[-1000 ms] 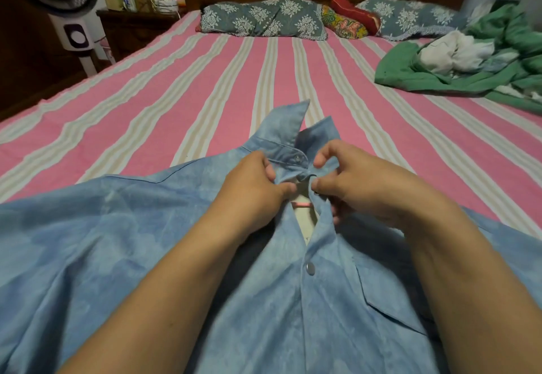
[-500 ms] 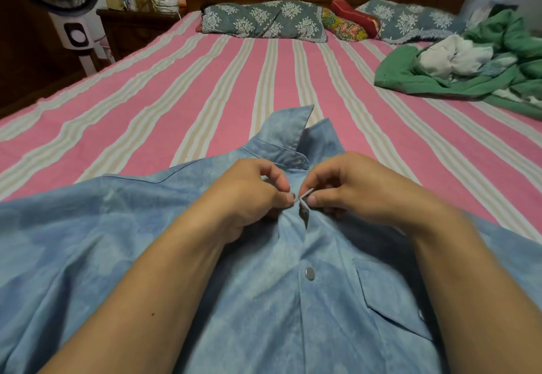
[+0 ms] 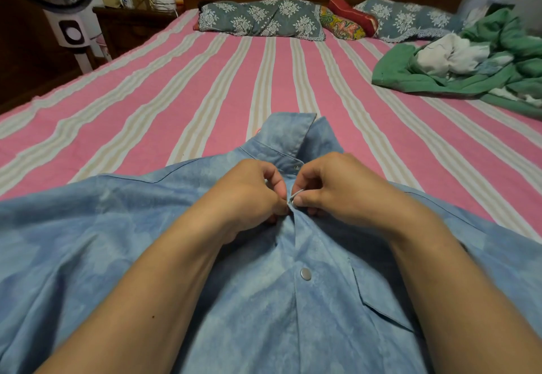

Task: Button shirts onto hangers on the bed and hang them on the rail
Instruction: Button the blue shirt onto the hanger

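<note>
Two bare forearms reach in from the bottom edge, with no sleeve, watch or bracelet visible on either. The left hand (image 3: 252, 194) and right hand (image 3: 337, 189) wear no rings or gloves. A small dark mole marks the left forearm.

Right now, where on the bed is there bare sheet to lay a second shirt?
The widest bare patch of the striped sheet runs from the blue shirt's collar to the grey pillows, out to the left edge. The right side is crowded by the green heap. The left hand and right hand pinch the shirt front.
</note>
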A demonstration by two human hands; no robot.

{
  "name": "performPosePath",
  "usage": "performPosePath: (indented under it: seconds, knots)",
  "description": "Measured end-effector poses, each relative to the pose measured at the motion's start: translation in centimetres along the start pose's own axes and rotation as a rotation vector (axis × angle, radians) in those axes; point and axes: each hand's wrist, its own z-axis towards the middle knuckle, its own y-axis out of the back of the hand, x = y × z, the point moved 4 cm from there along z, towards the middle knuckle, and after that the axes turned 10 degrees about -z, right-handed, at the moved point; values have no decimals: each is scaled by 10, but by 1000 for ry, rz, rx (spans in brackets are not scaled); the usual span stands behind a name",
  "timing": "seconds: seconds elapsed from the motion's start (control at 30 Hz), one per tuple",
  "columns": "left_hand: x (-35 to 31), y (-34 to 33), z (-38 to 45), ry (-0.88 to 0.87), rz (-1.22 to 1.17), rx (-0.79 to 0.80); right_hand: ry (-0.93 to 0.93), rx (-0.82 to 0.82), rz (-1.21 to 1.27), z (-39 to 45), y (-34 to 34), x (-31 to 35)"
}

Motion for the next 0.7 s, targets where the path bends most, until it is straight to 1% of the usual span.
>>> performPosePath:
  seconds: [0.1,0.17,0.27,0.37,0.43,0.5,0.57,0.6,0.63,0.7]
  knots:
    - [1,0,-1,10,18,18,12,-3,-82,1,-3,2]
    - [2,0,-1,30,-35,38,11,0,-110,2,-4,2]
    - [4,1,-1,70,-169,41,-5,6,-83,2,-4,1]
    - [6,2,1,93,-278,19,-7,-21,-67,4,-5,1]
    - [6,2,1,102,-305,21,-17,-30,-29,5,-6,1]
    - [7,3,1,86,-200,25,-24,12,-41,4,-10,1]
    - [7,3,3,51,-18,16,-39,78,-59,2,-10,-1]
    - [5,7,5,0,69,-34,-51,65,-54,3,-6,-4]
    - [0,12,8,-96,148,-134,-74,-14,-37,4,2,-10]
    - [-12,21,9,-352,245,-379,-161,-331,-24,5,21,-26]
